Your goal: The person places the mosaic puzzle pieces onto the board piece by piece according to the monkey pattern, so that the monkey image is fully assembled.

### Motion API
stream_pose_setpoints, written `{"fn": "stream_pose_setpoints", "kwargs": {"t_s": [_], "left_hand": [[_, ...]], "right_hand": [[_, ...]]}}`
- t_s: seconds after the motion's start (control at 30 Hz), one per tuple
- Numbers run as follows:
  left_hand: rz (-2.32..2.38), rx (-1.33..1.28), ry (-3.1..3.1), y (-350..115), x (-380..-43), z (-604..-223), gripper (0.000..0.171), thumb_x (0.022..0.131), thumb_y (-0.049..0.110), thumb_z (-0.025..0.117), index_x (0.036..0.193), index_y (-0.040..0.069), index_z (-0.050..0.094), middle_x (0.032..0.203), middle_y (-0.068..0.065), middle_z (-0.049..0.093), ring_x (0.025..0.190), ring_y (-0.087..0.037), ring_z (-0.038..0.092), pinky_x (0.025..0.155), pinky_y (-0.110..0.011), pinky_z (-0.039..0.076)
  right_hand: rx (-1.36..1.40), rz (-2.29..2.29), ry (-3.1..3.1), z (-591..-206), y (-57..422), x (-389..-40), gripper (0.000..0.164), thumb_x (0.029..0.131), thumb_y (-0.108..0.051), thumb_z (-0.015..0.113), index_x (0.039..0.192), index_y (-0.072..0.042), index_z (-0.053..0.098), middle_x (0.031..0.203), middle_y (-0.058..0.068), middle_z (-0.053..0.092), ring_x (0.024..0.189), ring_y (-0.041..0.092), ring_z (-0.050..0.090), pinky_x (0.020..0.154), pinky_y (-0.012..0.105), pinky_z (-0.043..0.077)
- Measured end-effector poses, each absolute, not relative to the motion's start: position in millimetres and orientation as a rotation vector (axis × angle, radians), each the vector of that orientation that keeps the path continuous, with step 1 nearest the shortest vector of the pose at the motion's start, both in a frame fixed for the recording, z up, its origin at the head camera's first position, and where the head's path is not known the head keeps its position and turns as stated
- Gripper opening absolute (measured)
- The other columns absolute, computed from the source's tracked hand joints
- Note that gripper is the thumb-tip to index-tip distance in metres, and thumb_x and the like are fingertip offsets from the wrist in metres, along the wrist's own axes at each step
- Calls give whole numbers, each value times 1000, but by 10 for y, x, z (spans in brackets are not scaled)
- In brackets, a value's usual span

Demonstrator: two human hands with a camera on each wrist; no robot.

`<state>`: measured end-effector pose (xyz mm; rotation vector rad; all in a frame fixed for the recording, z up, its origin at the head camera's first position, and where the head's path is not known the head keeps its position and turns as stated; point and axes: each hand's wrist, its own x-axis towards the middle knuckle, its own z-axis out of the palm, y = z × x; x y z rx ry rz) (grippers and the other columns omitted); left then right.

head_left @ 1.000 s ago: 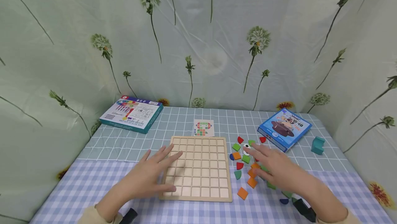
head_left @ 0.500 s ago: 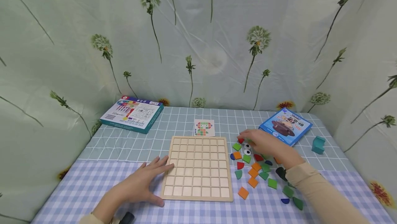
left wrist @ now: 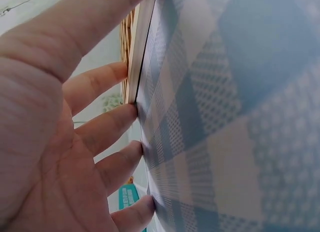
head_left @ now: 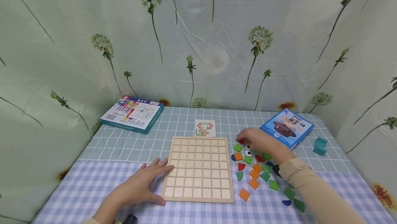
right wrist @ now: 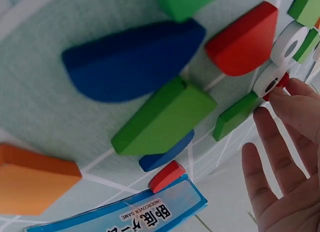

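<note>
My left hand (head_left: 141, 184) lies spread at the left edge of a wooden grid board (head_left: 230, 172), thumb by its near corner and index fingertip on the frame. In the left wrist view, the straight fingers (left wrist: 102, 127) touch the cloth and the board's side. My right hand (head_left: 263, 142) is at the far end of the loose pieces, with thumb and index finger pinching a red quarter-round block (right wrist: 283, 82), partly hidden by the fingers. Two white eye discs (head_left: 248, 153) lie close by. A green square block (head_left: 237, 147) lies just nearer than the red one.
Several orange, green, red and blue blocks (head_left: 254, 183) are scattered right of the board. A pattern card (head_left: 205, 128) lies behind it. A blue game box (head_left: 286, 127) and a teal holder (head_left: 319, 146) stand right; a flat box (head_left: 131, 113) lies back left.
From hovering over the pieces, my right hand has gone down and back to the red block and pinches it. My left hand has dropped from above the board to its left edge.
</note>
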<state>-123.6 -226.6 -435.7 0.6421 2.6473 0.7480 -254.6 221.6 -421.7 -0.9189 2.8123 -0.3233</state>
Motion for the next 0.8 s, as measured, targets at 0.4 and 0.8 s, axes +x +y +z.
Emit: {"fn": "stream_pose_setpoints", "kwargs": {"t_s": [0.4, 0.8], "left_hand": [[772, 652, 2661, -2264, -1217, -4373, 106, 66, 62, 93, 158, 24, 55, 174, -17, 37, 161, -54, 26, 116, -89, 16], [767, 672, 2687, -2273, -1227, -4405, 107, 65, 67, 91, 157, 26, 56, 175, -14, 36, 161, -53, 26, 116, -89, 16]], "right_hand": [[-950, -295, 2873, -4261, 2197, -2576, 26, 102, -6, 73, 127, -7, 78, 117, 8, 74, 108, 25, 72, 99, 44, 63], [-901, -351, 2842, -4244, 2259, -2578, 32, 101, -1, 71, 131, -9, 77, 123, 10, 73, 112, 28, 71, 102, 47, 62]]}}
